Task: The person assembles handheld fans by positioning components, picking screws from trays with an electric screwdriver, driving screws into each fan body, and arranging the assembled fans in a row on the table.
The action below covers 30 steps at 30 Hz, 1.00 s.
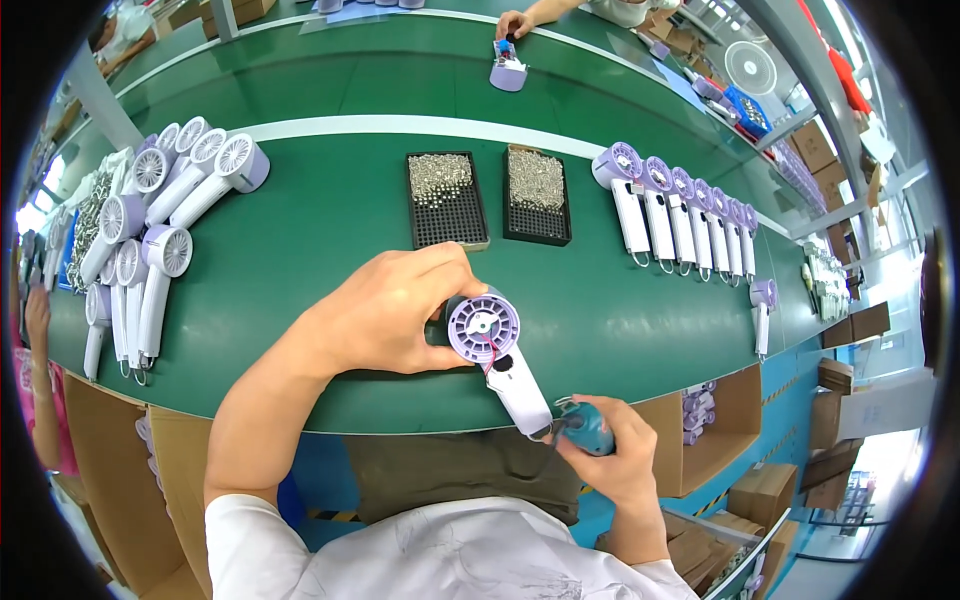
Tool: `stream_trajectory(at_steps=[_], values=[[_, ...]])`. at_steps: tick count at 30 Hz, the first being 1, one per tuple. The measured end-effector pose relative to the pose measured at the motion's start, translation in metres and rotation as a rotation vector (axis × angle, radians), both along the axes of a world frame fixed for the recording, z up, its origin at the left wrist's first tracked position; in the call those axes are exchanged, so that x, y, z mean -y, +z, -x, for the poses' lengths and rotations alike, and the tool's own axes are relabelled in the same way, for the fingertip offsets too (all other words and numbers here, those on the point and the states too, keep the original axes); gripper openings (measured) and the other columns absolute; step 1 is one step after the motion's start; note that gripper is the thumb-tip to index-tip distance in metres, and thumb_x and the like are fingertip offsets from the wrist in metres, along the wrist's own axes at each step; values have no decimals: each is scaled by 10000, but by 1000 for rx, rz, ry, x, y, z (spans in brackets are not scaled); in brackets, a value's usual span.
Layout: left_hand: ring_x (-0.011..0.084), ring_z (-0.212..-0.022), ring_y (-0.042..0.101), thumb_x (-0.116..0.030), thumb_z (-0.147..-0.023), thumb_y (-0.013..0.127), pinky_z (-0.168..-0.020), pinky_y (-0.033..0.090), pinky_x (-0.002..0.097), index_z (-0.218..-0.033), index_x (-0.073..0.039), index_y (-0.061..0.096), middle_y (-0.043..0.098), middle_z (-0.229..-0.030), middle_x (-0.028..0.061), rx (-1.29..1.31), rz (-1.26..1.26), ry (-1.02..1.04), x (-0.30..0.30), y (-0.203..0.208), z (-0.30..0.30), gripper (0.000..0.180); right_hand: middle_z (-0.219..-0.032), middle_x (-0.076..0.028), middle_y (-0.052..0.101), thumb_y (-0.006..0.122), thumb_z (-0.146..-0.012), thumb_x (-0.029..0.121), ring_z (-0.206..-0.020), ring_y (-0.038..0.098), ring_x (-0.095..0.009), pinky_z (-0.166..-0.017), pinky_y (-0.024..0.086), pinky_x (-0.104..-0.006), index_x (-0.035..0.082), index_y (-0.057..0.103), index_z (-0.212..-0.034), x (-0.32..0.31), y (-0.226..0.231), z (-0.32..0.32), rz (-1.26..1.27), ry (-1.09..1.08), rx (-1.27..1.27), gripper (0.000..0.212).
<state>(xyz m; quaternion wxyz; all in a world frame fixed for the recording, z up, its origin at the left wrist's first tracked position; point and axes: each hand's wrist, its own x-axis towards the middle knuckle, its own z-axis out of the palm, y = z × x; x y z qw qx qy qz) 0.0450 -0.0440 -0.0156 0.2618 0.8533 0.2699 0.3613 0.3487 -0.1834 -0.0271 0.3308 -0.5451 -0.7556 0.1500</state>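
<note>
My left hand (395, 310) is closed around the round head of a handheld fan (522, 395), above the near edge of the green table. The fan has a lilac head, a white handle, and thin red wires showing where the two meet. In my right hand (625, 452) is a teal power screwdriver (588, 428). Its tip is at the lower end of the fan's handle; whether it touches a screw cannot be made out. Beyond my left hand lie two black trays, the left tray (447, 220) and the right tray (537, 224), both partly covered with small metal screws.
Several white and lilac fans (165, 250) are piled on the left. A row of fans (690, 215) lies at the right, with a single fan (763, 310) nearer the edge. Across the table, another person's hand (514, 24) holds a fan part (508, 72). Cardboard boxes (735, 430) stand below.
</note>
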Motion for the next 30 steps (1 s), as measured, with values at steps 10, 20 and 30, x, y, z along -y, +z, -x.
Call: stream_trajectory(at_steps=[10,20,30], values=[[208,-714,638,-128,-630,941,-574,546,303,-1005,15,657,633,-942,103,78,-81,11,4,2,-5,492,-1105,-183,702,820,-613,17,-862,734,-313,-655,620,-349,-23,638,-1130,6,-23,15,-109,88,115,550],[155,-661,586,-96,-596,946,-575,516,280,-993,15,662,624,-936,80,84,-26,37,3,-2,-2,500,-1064,-178,675,723,-564,-11,-771,710,-296,-599,600,-346,-60,631,-1189,6,-30,17,-153,94,130,633],[97,-645,521,-213,-603,993,-546,438,239,-1076,-19,700,639,-932,45,19,140,58,-4,-22,-32,590,-1007,-160,652,847,-616,130,-727,692,-268,-590,582,-330,-54,638,-1194,6,-15,-9,-112,27,256,641]])
